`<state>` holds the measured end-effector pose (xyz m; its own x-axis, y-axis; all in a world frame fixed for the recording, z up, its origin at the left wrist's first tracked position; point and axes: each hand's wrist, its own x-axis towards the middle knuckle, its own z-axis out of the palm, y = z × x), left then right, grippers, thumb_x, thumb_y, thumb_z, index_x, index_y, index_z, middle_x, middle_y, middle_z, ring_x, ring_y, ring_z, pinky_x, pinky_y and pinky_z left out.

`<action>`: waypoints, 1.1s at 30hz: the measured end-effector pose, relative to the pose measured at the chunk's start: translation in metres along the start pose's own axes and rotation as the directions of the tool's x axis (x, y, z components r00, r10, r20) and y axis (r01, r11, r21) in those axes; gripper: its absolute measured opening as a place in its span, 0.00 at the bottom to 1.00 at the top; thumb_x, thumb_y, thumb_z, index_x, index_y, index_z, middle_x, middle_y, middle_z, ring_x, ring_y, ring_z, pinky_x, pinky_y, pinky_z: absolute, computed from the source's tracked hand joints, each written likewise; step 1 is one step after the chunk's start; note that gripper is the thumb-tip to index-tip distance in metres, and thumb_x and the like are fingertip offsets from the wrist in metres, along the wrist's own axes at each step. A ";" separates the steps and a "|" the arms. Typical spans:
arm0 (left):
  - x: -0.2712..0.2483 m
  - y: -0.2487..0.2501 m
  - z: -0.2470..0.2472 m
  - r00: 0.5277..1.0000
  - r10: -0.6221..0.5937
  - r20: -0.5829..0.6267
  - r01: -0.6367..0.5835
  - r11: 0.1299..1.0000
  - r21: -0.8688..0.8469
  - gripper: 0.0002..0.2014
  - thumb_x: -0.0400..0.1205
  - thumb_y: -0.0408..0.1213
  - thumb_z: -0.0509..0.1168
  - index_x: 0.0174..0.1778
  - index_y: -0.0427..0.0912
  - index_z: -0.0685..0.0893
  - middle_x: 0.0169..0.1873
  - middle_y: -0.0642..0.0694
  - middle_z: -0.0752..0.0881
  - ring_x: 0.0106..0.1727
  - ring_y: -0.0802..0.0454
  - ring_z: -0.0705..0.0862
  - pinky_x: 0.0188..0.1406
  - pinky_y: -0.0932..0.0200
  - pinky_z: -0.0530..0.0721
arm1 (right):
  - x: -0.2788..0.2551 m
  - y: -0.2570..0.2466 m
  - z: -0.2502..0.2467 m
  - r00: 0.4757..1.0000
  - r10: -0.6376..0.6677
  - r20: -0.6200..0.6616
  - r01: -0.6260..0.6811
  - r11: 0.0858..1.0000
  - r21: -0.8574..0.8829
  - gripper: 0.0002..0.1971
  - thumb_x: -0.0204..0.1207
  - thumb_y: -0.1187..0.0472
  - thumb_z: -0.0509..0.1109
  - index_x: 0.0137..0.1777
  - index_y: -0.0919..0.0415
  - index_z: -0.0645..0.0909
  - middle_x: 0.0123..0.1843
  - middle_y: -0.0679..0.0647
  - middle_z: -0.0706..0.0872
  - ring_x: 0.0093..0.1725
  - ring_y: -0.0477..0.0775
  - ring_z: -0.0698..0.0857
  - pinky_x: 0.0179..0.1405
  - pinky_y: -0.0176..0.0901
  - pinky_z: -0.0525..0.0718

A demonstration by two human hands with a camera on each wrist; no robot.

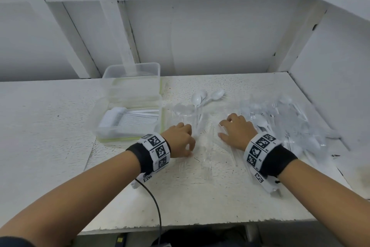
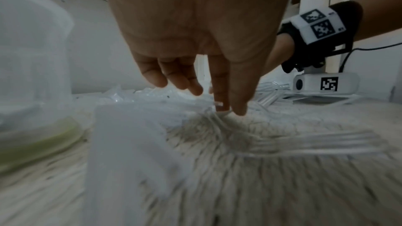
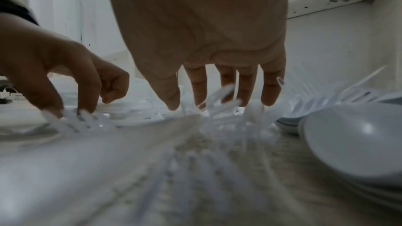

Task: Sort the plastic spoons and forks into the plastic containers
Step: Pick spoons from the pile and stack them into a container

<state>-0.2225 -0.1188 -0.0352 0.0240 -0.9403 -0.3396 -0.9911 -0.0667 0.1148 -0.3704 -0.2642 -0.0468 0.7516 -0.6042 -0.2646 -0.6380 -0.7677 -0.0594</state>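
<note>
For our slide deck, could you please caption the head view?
Left hand and right hand work clear forks on the table beside containers.

The worn white-painted desk (image 1: pixel 60 126) was speckled dark. Opaque white plastic spoons (image 1: pixel 200 97) lay among clear plastic forks (image 1: pixel 206 161). The clear plastic container (image 1: pixel 112 104) showed a yellow-green rim. Black wristbands (image 1: pixel 140 156) bore black-and-white square-patterned tags.
</note>
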 end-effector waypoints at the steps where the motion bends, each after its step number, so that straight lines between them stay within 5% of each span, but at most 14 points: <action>1: -0.001 0.000 0.000 0.999 0.023 -0.037 -0.023 1.000 -0.004 0.13 0.81 0.48 0.63 0.58 0.49 0.85 0.61 0.45 0.73 0.61 0.48 0.70 0.53 0.60 0.67 | -0.001 -0.002 0.000 1.000 0.002 -0.015 -0.002 1.000 0.027 0.23 0.81 0.45 0.57 0.75 0.50 0.68 0.73 0.55 0.67 0.71 0.58 0.68 0.66 0.53 0.70; 5: -0.007 -0.005 -0.005 0.967 0.055 -0.248 -0.069 0.996 -0.048 0.12 0.82 0.46 0.62 0.54 0.46 0.87 0.60 0.48 0.74 0.60 0.49 0.70 0.57 0.59 0.66 | -0.003 -0.012 -0.003 0.990 -0.037 -0.136 0.058 0.986 0.156 0.22 0.82 0.47 0.58 0.74 0.50 0.69 0.74 0.54 0.68 0.72 0.57 0.68 0.67 0.54 0.69; 10: -0.016 -0.019 -0.017 0.872 0.043 -0.488 -0.170 0.961 -0.220 0.16 0.79 0.48 0.61 0.44 0.39 0.87 0.49 0.44 0.81 0.49 0.46 0.75 0.50 0.51 0.74 | 0.002 -0.021 -0.018 0.947 -0.078 -0.312 0.208 0.889 0.408 0.15 0.83 0.54 0.58 0.63 0.56 0.80 0.63 0.55 0.80 0.63 0.55 0.77 0.64 0.54 0.75; 15: -0.020 -0.023 -0.016 0.866 0.100 -0.491 -0.241 0.942 -0.234 0.26 0.76 0.56 0.51 0.41 0.39 0.85 0.45 0.46 0.82 0.42 0.50 0.76 0.45 0.52 0.78 | 0.005 -0.028 -0.014 0.968 -0.151 -0.200 0.225 0.875 0.428 0.15 0.84 0.56 0.56 0.55 0.61 0.84 0.50 0.58 0.83 0.51 0.56 0.82 0.50 0.43 0.76; 22: -0.031 -0.021 -0.006 0.894 0.187 -0.408 -0.294 0.931 -0.217 0.26 0.75 0.56 0.50 0.45 0.40 0.86 0.39 0.49 0.88 0.39 0.53 0.84 0.42 0.60 0.79 | -0.001 -0.023 -0.005 0.970 -0.240 -0.044 0.235 0.872 0.430 0.14 0.82 0.55 0.61 0.63 0.54 0.82 0.57 0.55 0.83 0.57 0.51 0.81 0.58 0.39 0.74; 27: -0.042 -0.019 -0.032 0.895 -0.015 -0.445 -0.210 0.867 -0.452 0.21 0.76 0.55 0.54 0.44 0.40 0.82 0.38 0.56 0.83 0.37 0.65 0.79 0.38 0.74 0.74 | -0.001 -0.018 -0.009 0.971 -0.237 -0.009 0.221 0.889 0.401 0.14 0.83 0.56 0.60 0.63 0.56 0.82 0.58 0.54 0.85 0.58 0.50 0.80 0.59 0.38 0.74; 30: -0.035 -0.026 -0.058 0.796 -0.347 -0.496 -0.178 0.649 -0.740 0.10 0.82 0.36 0.57 0.36 0.43 0.77 0.40 0.50 0.84 0.42 0.55 0.81 0.43 0.63 0.78 | 0.002 -0.014 -0.016 0.979 -0.202 -0.027 0.192 0.874 0.446 0.14 0.83 0.57 0.59 0.62 0.58 0.83 0.59 0.55 0.85 0.57 0.52 0.81 0.59 0.40 0.75; 33: -0.024 -0.033 -0.076 0.740 -0.588 -0.327 -0.317 0.124 -0.940 0.11 0.86 0.32 0.53 0.37 0.40 0.74 0.37 0.43 0.89 0.43 0.47 0.87 0.46 0.53 0.85 | 0.012 -0.012 -0.032 0.989 -0.124 -0.079 0.148 0.843 0.517 0.14 0.83 0.57 0.59 0.61 0.58 0.83 0.57 0.54 0.87 0.51 0.52 0.84 0.52 0.39 0.78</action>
<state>-0.1805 -0.1196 0.0404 0.6433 -0.7655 -0.0139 -0.0077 -0.0246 0.9997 -0.3490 -0.2690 -0.0187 0.8360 -0.5191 -0.1778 -0.5136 -0.6262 -0.5866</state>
